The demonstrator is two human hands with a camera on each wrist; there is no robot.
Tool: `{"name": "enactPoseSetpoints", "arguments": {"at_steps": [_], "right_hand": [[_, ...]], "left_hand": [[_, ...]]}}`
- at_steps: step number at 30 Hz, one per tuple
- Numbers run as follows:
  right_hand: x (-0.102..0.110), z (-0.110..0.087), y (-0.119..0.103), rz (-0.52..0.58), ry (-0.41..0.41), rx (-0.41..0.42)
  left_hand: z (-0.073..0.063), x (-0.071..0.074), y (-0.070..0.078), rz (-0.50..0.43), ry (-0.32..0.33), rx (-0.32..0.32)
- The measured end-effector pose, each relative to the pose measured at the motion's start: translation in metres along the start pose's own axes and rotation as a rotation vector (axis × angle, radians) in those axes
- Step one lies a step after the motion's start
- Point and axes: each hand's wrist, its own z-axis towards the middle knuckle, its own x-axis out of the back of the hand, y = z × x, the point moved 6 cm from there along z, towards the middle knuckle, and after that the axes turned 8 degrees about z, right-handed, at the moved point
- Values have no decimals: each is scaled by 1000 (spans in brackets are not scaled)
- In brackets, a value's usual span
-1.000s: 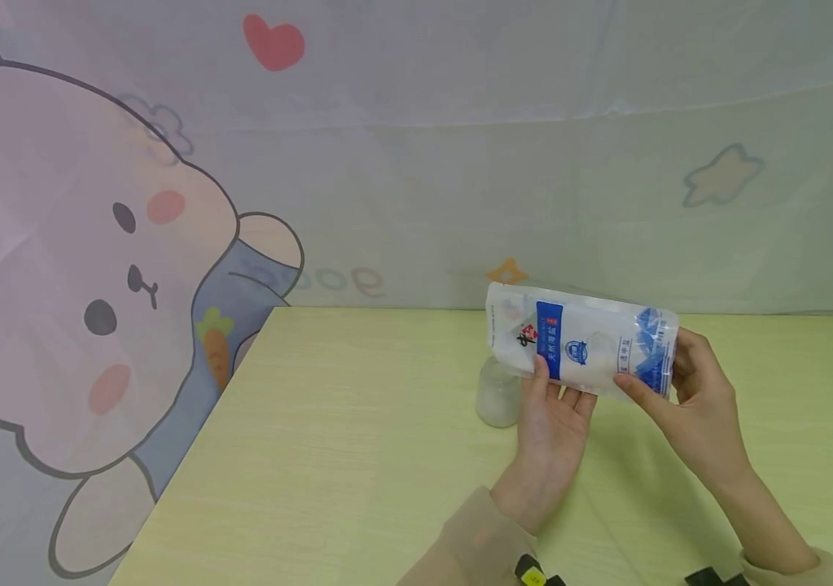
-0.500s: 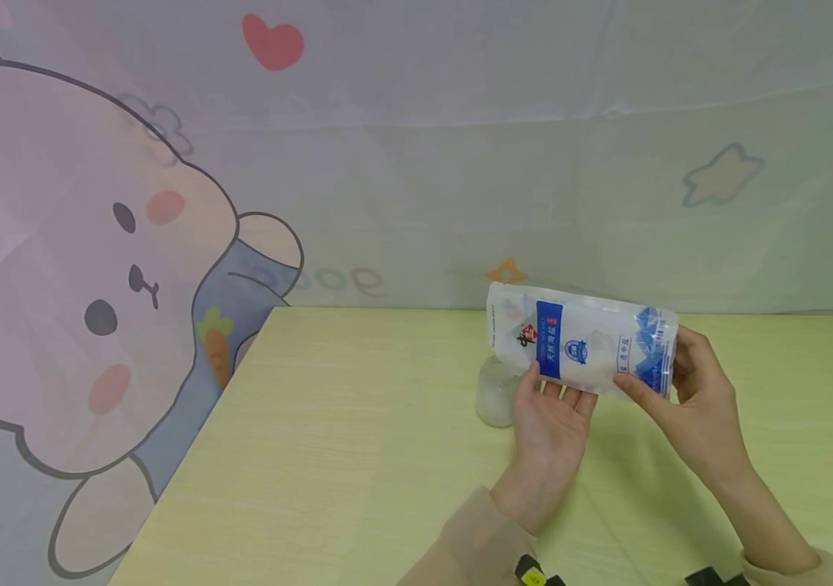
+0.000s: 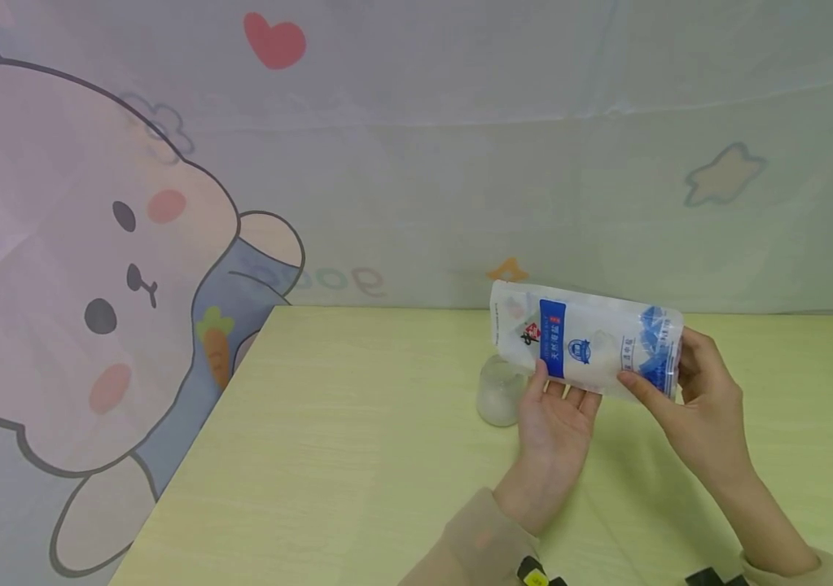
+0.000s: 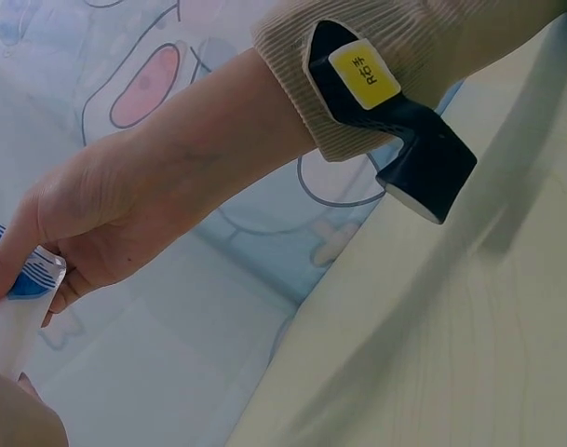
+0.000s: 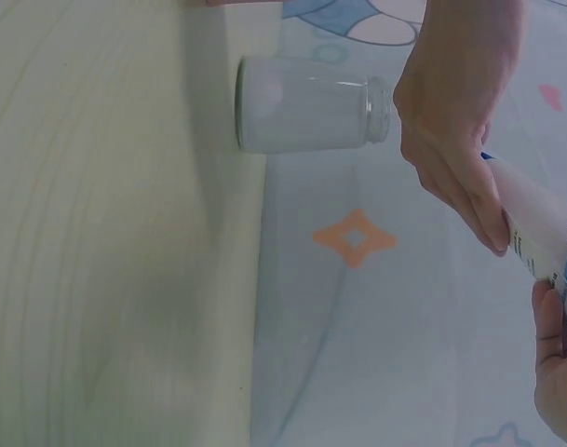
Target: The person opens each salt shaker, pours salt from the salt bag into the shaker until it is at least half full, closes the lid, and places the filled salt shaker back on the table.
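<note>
A white and blue pouch of sea salt (image 3: 599, 342) is held tilted above the table in the head view. My right hand (image 3: 709, 415) grips its right end, thumb on the front and fingers behind. Under the pouch's lower left edge is my left hand (image 3: 551, 443), palm up, its thumb on the front and its fingers behind. In the right wrist view a clear glass jar (image 5: 302, 104) with an open mouth stands beside my left hand. The pouch partly covers this jar in the head view.
The pale wooden table (image 3: 313, 439) ends at a back edge against a printed cloth (image 3: 416, 179) with a cartoon rabbit. A black tracker (image 4: 395, 121) with a yellow label sits on my right sleeve.
Over the last second my left thumb has shifted slightly on the pouch's lower edge. Pouch and hands are otherwise nearly still.
</note>
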Motion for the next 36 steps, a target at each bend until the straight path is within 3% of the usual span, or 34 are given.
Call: {"name": "enactPoseSetpoints", "arguments": {"at_steps": [5, 17, 36], "right_hand": [[-1, 0, -1, 8, -7, -7], [-3, -1, 1, -3, -37, -119], [-5, 0, 4, -16, -50, -128]], "left_hand": [[0, 0, 0, 8, -3, -9], [-2, 1, 2, -7, 0, -25], [2, 4, 2, -9, 36, -37]]}}
